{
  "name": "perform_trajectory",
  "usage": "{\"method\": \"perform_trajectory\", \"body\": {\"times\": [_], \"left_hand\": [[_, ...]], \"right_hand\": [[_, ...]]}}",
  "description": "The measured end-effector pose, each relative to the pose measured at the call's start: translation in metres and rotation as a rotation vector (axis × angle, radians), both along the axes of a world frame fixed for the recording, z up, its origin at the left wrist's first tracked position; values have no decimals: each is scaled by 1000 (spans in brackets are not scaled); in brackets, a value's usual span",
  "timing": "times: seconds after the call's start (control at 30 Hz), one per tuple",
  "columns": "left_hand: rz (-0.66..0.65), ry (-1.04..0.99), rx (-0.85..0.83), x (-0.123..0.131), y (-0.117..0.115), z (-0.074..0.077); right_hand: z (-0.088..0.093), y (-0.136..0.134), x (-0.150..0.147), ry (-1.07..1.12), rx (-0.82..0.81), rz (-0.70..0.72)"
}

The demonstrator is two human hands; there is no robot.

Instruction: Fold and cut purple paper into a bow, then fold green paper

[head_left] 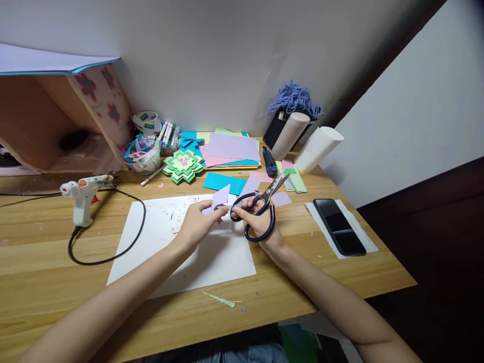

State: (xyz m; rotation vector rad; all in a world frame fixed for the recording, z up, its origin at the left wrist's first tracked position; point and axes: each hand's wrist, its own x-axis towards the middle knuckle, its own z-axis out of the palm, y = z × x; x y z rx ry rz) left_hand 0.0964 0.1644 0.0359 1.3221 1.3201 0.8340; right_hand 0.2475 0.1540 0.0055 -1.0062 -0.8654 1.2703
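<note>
My left hand (pixel 197 222) pinches a small lilac paper piece (pixel 220 197) just above a white sheet (pixel 181 252) on the wooden desk (pixel 45 262). My right hand (pixel 257 222) has its fingers through the black handles of a pair of scissors (pixel 264 201), blades pointing up and to the right. Its fingertips also touch the lilac piece, so both hands meet at the paper. More lilac and pink scraps (pixel 282 198) lie just beyond the scissors.
A white glue gun (pixel 83 194) stands at left, its black cord looping over the white sheet. Behind are a green paper flower (pixel 184 165), a coloured paper stack (pixel 230 148), markers, a tape roll, a utility knife (pixel 269 161) and paper rolls. A black phone (pixel 338 226) lies at right.
</note>
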Motion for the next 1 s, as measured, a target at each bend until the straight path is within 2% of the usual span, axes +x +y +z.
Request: {"method": "perform_trajectory", "body": {"times": [0.17, 0.23, 0.37, 0.43, 0.5, 0.6, 0.67, 0.8, 0.87, 0.93, 1.0], "left_hand": [[48, -48, -21, -7, 6, 3], [7, -63, -37, -8, 8, 5], [-109, -84, -59, -10, 9, 5], [-139, -64, -77, -10, 9, 4], [-154, -19, -104, -10, 10, 2], [-202, 37, -105, -10, 10, 0], [-247, 75, -87, -9, 10, 0], [-297, 137, -52, -8, 9, 0], [-259, 133, 11, -7, 9, 0], [-109, 64, 111, -8, 12, 1], [130, -85, 192, -9, 15, -1]], "right_hand": [[4, 11, 15, -116, 29, -94], [4, 20, 31, -259, 13, -149], [5, 31, 64, -679, 30, -277], [10, 30, 67, -752, 65, -282], [15, 24, 60, -684, 83, -131], [18, 13, 40, -502, 10, 235], [15, 7, 30, -420, -19, 342], [6, 3, 24, -371, -22, 343], [5, 4, 24, -348, -25, 303], [5, 6, 24, -269, -44, 233], [5, 9, 22, -139, -71, 150]]}}
